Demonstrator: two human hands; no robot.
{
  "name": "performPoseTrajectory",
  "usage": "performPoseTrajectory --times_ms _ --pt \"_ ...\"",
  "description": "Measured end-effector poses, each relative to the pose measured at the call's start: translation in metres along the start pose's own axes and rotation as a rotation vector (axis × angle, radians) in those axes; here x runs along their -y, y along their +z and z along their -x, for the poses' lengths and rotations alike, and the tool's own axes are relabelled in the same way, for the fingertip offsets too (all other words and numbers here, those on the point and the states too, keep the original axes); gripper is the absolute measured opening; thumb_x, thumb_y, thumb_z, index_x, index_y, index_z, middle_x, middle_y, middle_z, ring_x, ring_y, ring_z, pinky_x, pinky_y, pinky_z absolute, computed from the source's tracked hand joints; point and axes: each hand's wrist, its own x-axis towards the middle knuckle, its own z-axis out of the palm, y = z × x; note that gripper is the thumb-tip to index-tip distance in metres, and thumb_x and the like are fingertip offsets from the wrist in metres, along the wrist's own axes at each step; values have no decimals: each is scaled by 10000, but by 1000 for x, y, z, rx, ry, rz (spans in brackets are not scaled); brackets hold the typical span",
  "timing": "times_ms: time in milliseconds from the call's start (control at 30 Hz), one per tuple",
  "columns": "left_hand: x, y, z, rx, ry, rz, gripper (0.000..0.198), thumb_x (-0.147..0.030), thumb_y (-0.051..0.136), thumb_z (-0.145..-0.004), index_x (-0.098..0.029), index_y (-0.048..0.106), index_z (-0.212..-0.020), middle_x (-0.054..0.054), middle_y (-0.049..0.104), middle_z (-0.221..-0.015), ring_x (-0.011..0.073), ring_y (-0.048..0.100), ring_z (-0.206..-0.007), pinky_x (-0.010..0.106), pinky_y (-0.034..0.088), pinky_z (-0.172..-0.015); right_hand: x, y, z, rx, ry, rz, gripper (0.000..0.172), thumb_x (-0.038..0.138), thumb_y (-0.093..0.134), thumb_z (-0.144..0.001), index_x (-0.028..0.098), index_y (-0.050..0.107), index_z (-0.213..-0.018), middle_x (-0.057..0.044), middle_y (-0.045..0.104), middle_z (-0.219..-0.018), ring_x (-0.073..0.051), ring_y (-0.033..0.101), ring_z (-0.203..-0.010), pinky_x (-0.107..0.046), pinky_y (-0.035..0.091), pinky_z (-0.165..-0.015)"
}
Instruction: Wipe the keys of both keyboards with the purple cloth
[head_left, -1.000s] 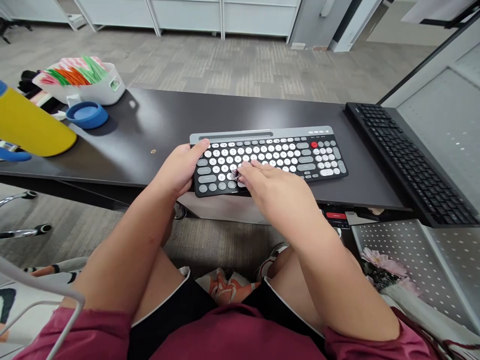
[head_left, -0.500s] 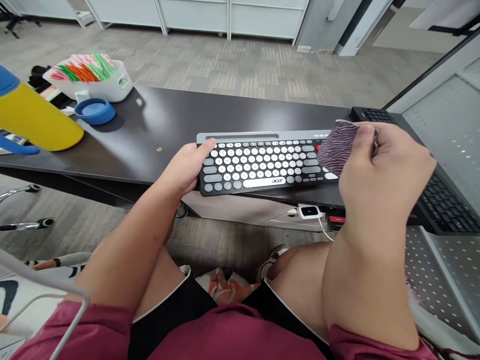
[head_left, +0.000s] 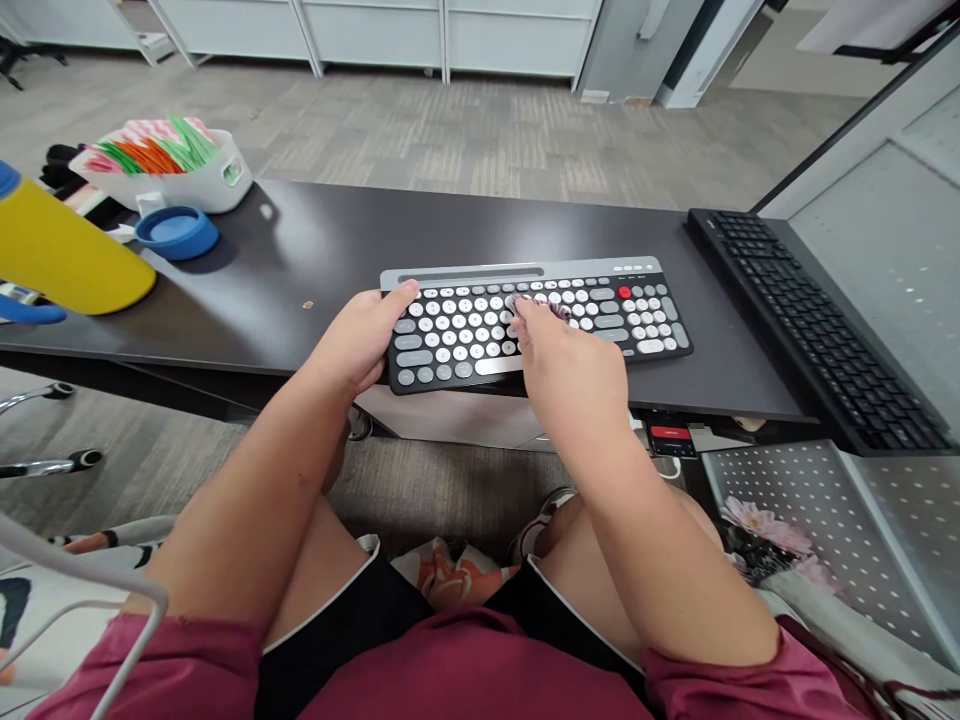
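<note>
A black and grey keyboard (head_left: pixel 450 350) with round white keys lies at the front edge of the dark desk, its near edge slightly past it. My left hand (head_left: pixel 371 330) grips the keyboard's left end, thumb on the top corner and fingers hidden beneath. My right hand (head_left: pixel 570 360) is closed on a striped purple-grey cloth (head_left: pixel 556 309), pressed to the keys near the keyboard's middle. Most of the cloth is hidden under the hand. Red and white keys at the right end of the keyboard show uncovered.
A second black keyboard (head_left: pixel 817 330) lies along the desk's right side. At the left are a yellow bottle (head_left: pixel 71 245), a blue lid (head_left: pixel 178 233) and a white basket (head_left: pixel 214 185) of colourful packets. Pink flowers (head_left: pixel 769 525) stand by a perforated panel (head_left: pixel 810 490) at lower right.
My right hand has swung left and down with the cloth, from above the keyboard's right end onto its middle keys. My left hand keeps its hold on the left end.
</note>
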Motion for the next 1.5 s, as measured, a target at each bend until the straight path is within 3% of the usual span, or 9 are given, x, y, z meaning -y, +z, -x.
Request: performPoseTrajectory --times_ms 367,500,667,733,867,1033,1200,1367,1500 --pt "3 -2 -2 38 7 25 327 -512 705 -959 -186 734 -968 126 817 -1033 291 798 -961 394 672 -847 -14 0 -3 15 -97 -36 385 172 506 -1056 185 685 -1397 -139 735 -1382 -278 765 -1091 -360 586 -816" --pt "3 -2 0 44 20 9 332 -515 688 -969 -187 735 -987 126 816 -1058 287 796 -982 393 671 -860 -39 -12 -12 5 126 55 369 231 505 -1065 203 736 -1351 -139 823 -1033 -283 762 -821 -376 544 -729" --pt "4 -3 0 49 32 26 324 -504 701 -964 -184 739 -993 122 818 -1035 283 796 -976 395 664 -882 -77 -47 -14 -346 382 78 401 318 498 -1068 231 754 -1364 -137 821 -1037 -298 751 -831 -404 511 -785" --pt "5 -3 -1 47 33 25 316 -497 689 -970 -186 739 -985 117 819 -1030 283 795 -978 398 662 -890 -83 -49 -12 -381 396 98 460 343 425 -1090 199 721 -1413 -173 813 -1057 -318 758 -863 -427 517 -817" --pt "5 -3 -1 42 34 29 329 -510 707 -950 -185 738 -988 118 818 -1033 287 792 -974 399 660 -882 -66 -22 -12 -210 342 126 419 304 478 -1058 240 725 -1390 -132 814 -921 -329 767 -783 -449 563 -754" --pt "5 -3 -2 51 19 50 367 -533 732 -929 -173 739 -1000 132 816 -1036 295 794 -952 408 663 -862 -22 14 -8 -17 55 30 450 133 453 -1049 147 652 -1453 -180 690 -1436 -323 757 -1163 -448 638 -892" --pt "4 -3 -3 30 8 19 359 -531 726 -933 -180 734 -1010 131 815 -1052 293 794 -973 386 662 -846 1 14 0 -7 -54 -42 474 49 433 -1043 133 617 -1472 -143 658 -1483 -256 667 -1344 -400 616 -1022" --pt "3 -3 -2 37 15 37 339 -515 742 -926 -181 744 -982 125 816 -1038 292 794 -957 391 668 -846 0 9 1 5 -81 -96 472 71 459 -1037 159 637 -1465 -115 690 -1448 -267 743 -1213 -386 642 -904" --pt "3 -2 -2 51 15 34 342 -522 731 -932 -185 743 -988 128 817 -1059 302 794 -975 407 672 -851 -16 -2 -4 4 -41 -233 404 191 493 -1064 219 698 -1411 -80 821 -1167 -246 796 -891 -374 614 -813"
